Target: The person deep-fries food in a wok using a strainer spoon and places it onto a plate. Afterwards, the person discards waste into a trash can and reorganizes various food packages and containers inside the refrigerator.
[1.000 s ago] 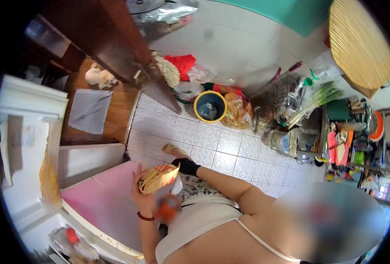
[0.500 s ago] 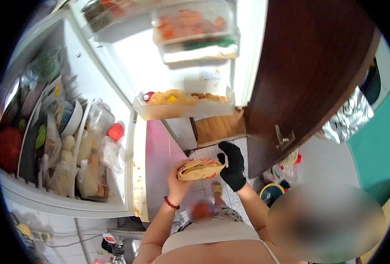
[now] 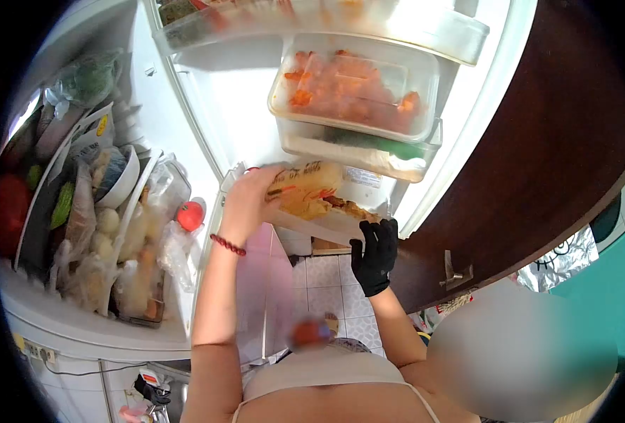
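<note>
My left hand [image 3: 252,201], bare with a red bead bracelet at the wrist, grips a tan paper bag [image 3: 312,173] with dark and red print. The bag is at the lower door bin [image 3: 316,227] of an open fridge, among yellowish packets, and its lower part is hidden. A black glove covers my right hand [image 3: 376,259]. Its fingers are spread and point up, with the fingertips right at the bin's front right edge. Above sits a clear lidded container [image 3: 355,92] of orange-red pieces, on another door bin [image 3: 348,151].
Fridge shelves [image 3: 126,233] at left hold bagged produce, a white bowl [image 3: 120,180] and a red round item [image 3: 190,216]. The dark brown door front [image 3: 531,155] swings out at right. Tiled floor [image 3: 326,282] lies below. A blurred patch covers the lower right.
My left hand has carried the paper bag up and forward from in front of me to the lower door bin. My right hand has come away from the bag to the bin's edge.
</note>
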The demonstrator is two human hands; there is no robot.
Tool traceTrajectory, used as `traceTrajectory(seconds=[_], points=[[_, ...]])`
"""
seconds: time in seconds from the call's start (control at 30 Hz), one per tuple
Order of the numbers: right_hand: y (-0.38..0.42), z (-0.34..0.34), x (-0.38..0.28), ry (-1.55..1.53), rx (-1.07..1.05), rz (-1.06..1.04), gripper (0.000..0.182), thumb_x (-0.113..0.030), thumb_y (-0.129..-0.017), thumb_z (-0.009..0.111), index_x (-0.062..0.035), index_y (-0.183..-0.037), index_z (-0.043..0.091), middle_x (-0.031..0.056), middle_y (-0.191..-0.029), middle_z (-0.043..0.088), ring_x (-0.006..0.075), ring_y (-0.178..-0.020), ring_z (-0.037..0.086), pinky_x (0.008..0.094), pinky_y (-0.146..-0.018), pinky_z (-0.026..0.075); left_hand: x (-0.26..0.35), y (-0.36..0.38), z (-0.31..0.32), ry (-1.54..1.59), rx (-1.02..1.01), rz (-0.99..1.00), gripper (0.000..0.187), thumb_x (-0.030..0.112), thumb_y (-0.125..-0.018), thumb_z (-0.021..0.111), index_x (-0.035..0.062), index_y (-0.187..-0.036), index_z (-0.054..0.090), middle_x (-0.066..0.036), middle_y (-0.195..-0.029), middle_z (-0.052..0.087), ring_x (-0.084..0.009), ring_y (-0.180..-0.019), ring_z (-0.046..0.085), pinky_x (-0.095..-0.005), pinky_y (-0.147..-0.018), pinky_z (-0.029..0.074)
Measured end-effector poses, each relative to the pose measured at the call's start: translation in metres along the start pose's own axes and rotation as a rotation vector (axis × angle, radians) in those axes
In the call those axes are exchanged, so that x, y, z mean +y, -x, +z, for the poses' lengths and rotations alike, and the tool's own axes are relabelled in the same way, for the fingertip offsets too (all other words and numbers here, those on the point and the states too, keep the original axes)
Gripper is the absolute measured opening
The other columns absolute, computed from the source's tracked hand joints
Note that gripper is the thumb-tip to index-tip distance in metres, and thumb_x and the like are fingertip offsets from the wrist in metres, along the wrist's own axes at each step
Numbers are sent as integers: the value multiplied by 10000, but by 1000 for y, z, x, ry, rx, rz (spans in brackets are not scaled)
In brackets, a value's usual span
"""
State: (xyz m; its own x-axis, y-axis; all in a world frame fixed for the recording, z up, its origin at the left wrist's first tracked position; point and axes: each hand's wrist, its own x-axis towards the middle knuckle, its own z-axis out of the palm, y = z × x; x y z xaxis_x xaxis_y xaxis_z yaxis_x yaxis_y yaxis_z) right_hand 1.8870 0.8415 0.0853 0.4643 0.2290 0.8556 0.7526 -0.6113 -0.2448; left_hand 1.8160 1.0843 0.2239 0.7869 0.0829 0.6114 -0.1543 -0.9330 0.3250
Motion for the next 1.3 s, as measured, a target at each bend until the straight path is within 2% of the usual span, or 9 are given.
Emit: traceTrajectory(seconds=[0.3, 0.4, 0.63, 0.73, 0.83, 0.9, 1.1, 1.17, 1.3], points=[[0, 3, 11, 25, -14, -54, 399, -211, -707, 743, -84, -1079, 672, 121, -1025, 584, 371, -1075, 524, 514, -975, 394, -21, -40, 23, -318, -87, 395, 462, 20, -661, 665, 129, -1104, 599, -67, -992, 607, -283, -933, 565, -381, -808, 457], [3, 2, 9, -40, -49, 1, 454, -133, -700, 733, -93, -1135, 612, 130, -1076, 549, 364, -1169, 460, 537, -1029, 343, -29, -29, 26, -469, -208, 307, 335, 69, -779, 536, 129, -1103, 599, -7, -1080, 570, -197, -1103, 497, -341, -917, 394], [2, 2, 11, 10, 5, -105, 426, -199, -706, 747, -96, -1109, 654, 127, -1056, 563, 373, -1102, 506, 529, -967, 401, -56, -10, 17, -364, -241, 147, 527, 164, -724, 680, 195, -1234, 551, -35, -1228, 515, -252, -1180, 439, -442, -1033, 287], [1, -2, 8, 13, -11, -118, 441, -201, -719, 744, -93, -1132, 634, 145, -1074, 556, 380, -1133, 490, 535, -985, 385, -53, -10, 4, -70, -207, 165, 465, 206, -699, 728, 174, -1152, 629, -53, -1249, 511, -276, -1210, 410, -507, -1050, 238], [1, 0, 5, 22, 2, -66, 423, -189, -743, 725, -84, -1140, 624, 163, -1103, 548, 395, -1155, 477, 534, -1010, 362, -38, -8, -3, -42, -176, 175, 294, 144, -698, 714, 127, -992, 712, -73, -1216, 538, -268, -1166, 461, -395, -1042, 328], [3, 2, 3, 35, -15, -39, 377, -157, -769, 694, -72, -1129, 621, 172, -1146, 536, 409, -1184, 452, 536, -1029, 338, -48, 1, 21, 199, -247, -44, 144, 143, -726, 700, 86, -853, 737, -102, -1141, 580, -270, -1103, 509, -357, -983, 393], [22, 9, -17, 210, -105, -54, 347, -133, -810, 632, -58, -1147, 602, 161, -1277, 510, 384, -1290, 363, 554, -1107, 183, -54, 42, 32, 126, 183, -86, 174, 70, -772, 613, 46, -923, 696, -118, -1009, 599, -295, -1002, 548, -390, -851, 459], [33, 21, -29, 208, -179, -38, 393, -150, -818, 625, -52, -1195, 570, 172, -1348, 456, 396, -1325, 307, 565, -1112, 143, -76, 58, 12, 5, 341, -380, 202, 33, -792, 551, 12, -964, 652, -117, -1016, 602, -303, -1007, 547, -399, -857, 461], [47, 38, -40, 80, -222, -44, 468, -213, -822, 625, -22, -1239, 530, 203, -1402, 404, 465, -1344, 230, 588, -1112, 62, -141, 82, -13, -724, 27, -815, 235, 65, -810, 525, 21, -1033, 586, -151, -1143, 592, -317, -1088, 535, -399, -907, 461]])
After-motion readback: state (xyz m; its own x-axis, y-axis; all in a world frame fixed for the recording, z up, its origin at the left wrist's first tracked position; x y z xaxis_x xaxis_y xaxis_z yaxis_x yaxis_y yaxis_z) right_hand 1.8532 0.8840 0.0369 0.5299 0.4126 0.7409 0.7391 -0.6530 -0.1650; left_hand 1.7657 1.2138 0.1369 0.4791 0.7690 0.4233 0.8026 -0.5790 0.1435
